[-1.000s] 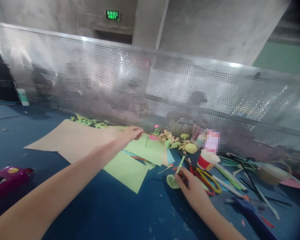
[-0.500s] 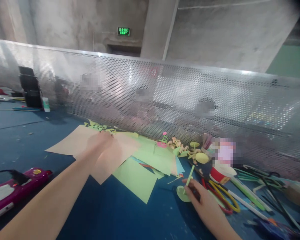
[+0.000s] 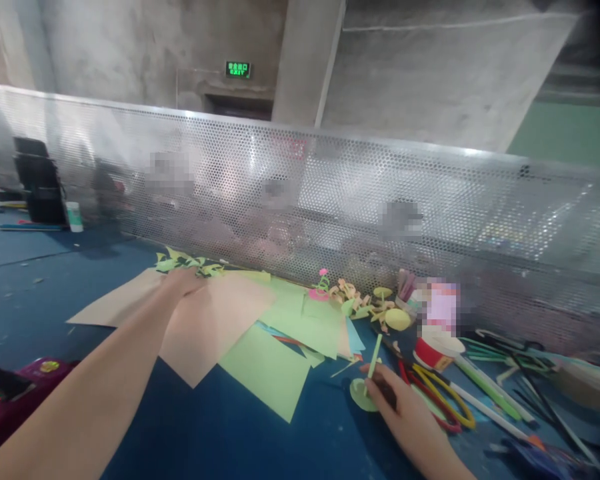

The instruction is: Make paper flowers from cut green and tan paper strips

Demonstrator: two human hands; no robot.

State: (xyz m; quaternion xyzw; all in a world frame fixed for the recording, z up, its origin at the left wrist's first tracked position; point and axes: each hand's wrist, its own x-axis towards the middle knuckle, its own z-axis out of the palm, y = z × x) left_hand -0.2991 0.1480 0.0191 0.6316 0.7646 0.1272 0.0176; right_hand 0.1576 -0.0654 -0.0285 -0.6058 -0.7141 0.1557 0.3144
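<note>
My left hand (image 3: 181,283) reaches far out over the tan paper sheets (image 3: 215,323) and touches the jagged green paper scraps (image 3: 186,261) by the screen; blur hides its fingers. Near the front, my right hand (image 3: 405,410) pinches a thin light-green stick (image 3: 375,352). The stick stands tilted on a small green paper disc (image 3: 359,395) lying on the blue table (image 3: 220,433).
Green sheets (image 3: 267,367) overlap the tan ones. Small paper flowers (image 3: 353,300), a red paper cup (image 3: 433,348), yellow-and-red scissors (image 3: 447,403) and several sticks lie to the right. A magenta device (image 3: 15,393) sits front left. A perforated metal screen (image 3: 330,200) closes the back.
My left hand has swept left from the green sheets, across the tan paper, to the green scraps; a tan sheet shifted with it. The right hand keeps hold of the stick.
</note>
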